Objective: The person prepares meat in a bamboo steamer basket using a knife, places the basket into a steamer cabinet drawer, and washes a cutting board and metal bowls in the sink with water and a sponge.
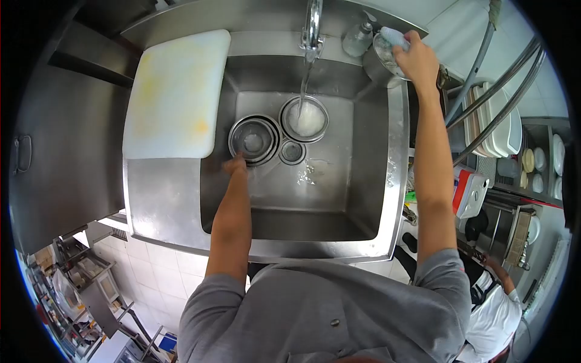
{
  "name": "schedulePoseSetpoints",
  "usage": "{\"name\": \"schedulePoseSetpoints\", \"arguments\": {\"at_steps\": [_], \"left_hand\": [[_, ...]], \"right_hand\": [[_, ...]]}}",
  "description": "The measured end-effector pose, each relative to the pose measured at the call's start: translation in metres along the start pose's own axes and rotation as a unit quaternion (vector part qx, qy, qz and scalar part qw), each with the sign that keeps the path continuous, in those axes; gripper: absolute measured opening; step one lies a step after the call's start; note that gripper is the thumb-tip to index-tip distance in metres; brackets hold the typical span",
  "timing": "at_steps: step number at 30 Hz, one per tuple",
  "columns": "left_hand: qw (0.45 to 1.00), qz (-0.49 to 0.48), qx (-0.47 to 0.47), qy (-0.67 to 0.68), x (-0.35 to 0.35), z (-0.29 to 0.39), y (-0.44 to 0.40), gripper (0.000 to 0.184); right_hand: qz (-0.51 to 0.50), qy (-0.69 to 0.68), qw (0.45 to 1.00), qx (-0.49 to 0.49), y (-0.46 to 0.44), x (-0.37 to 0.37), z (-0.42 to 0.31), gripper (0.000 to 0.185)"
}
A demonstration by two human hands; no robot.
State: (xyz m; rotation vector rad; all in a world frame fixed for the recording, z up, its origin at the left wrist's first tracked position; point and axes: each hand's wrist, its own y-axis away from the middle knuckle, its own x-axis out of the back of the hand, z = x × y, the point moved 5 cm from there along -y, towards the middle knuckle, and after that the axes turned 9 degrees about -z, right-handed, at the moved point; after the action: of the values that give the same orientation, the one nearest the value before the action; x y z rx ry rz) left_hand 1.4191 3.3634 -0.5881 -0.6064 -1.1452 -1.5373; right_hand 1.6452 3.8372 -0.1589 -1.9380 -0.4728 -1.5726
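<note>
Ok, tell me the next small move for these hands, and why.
I'd probably bring the right hand and the pale pad in its fingers over to the dark metal bowl in the sink: the left hand is already at that bowl's near edge, while the pad is up at the metal container by the sink's corner.

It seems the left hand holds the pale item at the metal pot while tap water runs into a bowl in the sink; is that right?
Not quite: the head view shows the right hand holding the pale item at the metal pot; the left hand is by the nested bowls. Tap water does run into a bowl in the sink.
</note>
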Motion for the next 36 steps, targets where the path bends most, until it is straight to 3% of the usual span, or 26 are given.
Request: {"name": "schedulePoseSetpoints", "arguments": {"at_steps": [1, 2, 5, 9, 11, 13, 15, 17, 20, 22, 25, 26, 27, 29, 30, 32, 33, 34, 35, 36], "left_hand": [[0.988, -0.075, 0.086, 0.108, 0.015, 0.01, 0.019, 0.071], [0.951, -0.147, 0.17, 0.214, 0.02, 0.018, 0.033, 0.076], [0.96, -0.174, 0.08, 0.205, 0.009, 0.028, 0.014, 0.082], [0.93, -0.211, 0.127, 0.274, -0.005, 0.036, -0.002, 0.074], [0.992, -0.123, -0.039, 0.017, 0.02, 0.076, -0.007, 0.071], [0.977, -0.095, -0.11, -0.155, 0.076, 0.153, 0.046, 0.075], [0.931, -0.127, -0.252, -0.231, 0.075, 0.204, 0.067, 0.064], [0.863, -0.133, -0.469, -0.13, -0.01, 0.22, 0.042, 0.045], [0.881, -0.12, -0.43, -0.154, -0.063, 0.243, 0.05, 0.035], [0.91, -0.238, -0.259, -0.221, -0.08, 0.243, 0.063, 0.034], [0.892, -0.26, -0.273, -0.249, -0.074, 0.258, 0.096, 0.032], [0.889, -0.257, -0.338, -0.172, -0.074, 0.265, 0.103, 0.025], [0.889, -0.25, -0.339, -0.178, -0.065, 0.269, 0.111, 0.025], [0.772, -0.1, -0.586, -0.225, -0.039, 0.291, 0.157, 0.019], [0.753, -0.08, -0.613, -0.225, -0.031, 0.291, 0.157, 0.018], [0.779, -0.126, -0.568, -0.234, -0.001, 0.293, 0.146, 0.021], [0.804, -0.173, -0.513, -0.245, 0.011, 0.286, 0.139, 0.024], [0.802, -0.169, -0.516, -0.249, 0.023, 0.282, 0.136, 0.024], [0.811, -0.124, -0.543, -0.181, 0.04, 0.283, 0.137, 0.026], [0.813, -0.077, -0.566, -0.113, 0.058, 0.284, 0.135, 0.028]], "right_hand": [[0.035, -0.063, 0.997, 0.02, 0.016, 0.007, -0.006, 0.042], [0.002, -0.096, 0.995, 0.009, 0.034, 0.008, -0.014, 0.041], [-0.045, -0.197, 0.979, 0.038, 0.09, -0.02, -0.017, 0.039], [-0.165, -0.329, 0.93, 0.005, 0.17, -0.058, -0.023, 0.036], [-0.229, -0.341, 0.911, -0.036, 0.208, -0.078, -0.015, 0.036], [-0.259, -0.363, 0.893, -0.057, 0.243, -0.1, -0.007, 0.038], [-0.297, -0.383, 0.869, -0.096, 0.273, -0.118, -0.004, 0.045], [-0.319, -0.397, 0.855, -0.099, 0.303, -0.141, -0.003, 0.046], [-0.38, -0.388, 0.835, -0.086, 0.317, -0.119, -0.025, 0.044], [-0.423, -0.392, 0.81, -0.105, 0.323, -0.105, -0.033, 0.042], [-0.408, -0.423, 0.802, -0.106, 0.343, -0.11, -0.031, 0.041], [-0.408, -0.431, 0.798, -0.105, 0.348, -0.113, -0.031, 0.041], [-0.422, -0.425, 0.794, -0.105, 0.35, -0.117, -0.03, 0.041], [-0.433, -0.421, 0.79, -0.107, 0.356, -0.12, -0.031, 0.041], [-0.417, -0.409, 0.804, -0.111, 0.358, -0.12, -0.029, 0.042], [-0.394, -0.396, 0.821, -0.118, 0.36, -0.126, -0.022, 0.043], [-0.365, -0.475, 0.787, -0.148, 0.364, -0.133, -0.02, 0.045], [-0.331, -0.551, 0.746, -0.174, 0.361, -0.133, -0.023, 0.046], [-0.325, -0.555, 0.746, -0.172, 0.358, -0.132, -0.024, 0.046], [-0.27, -0.62, 0.692, -0.254, 0.354, -0.13, -0.024, 0.046]]}}
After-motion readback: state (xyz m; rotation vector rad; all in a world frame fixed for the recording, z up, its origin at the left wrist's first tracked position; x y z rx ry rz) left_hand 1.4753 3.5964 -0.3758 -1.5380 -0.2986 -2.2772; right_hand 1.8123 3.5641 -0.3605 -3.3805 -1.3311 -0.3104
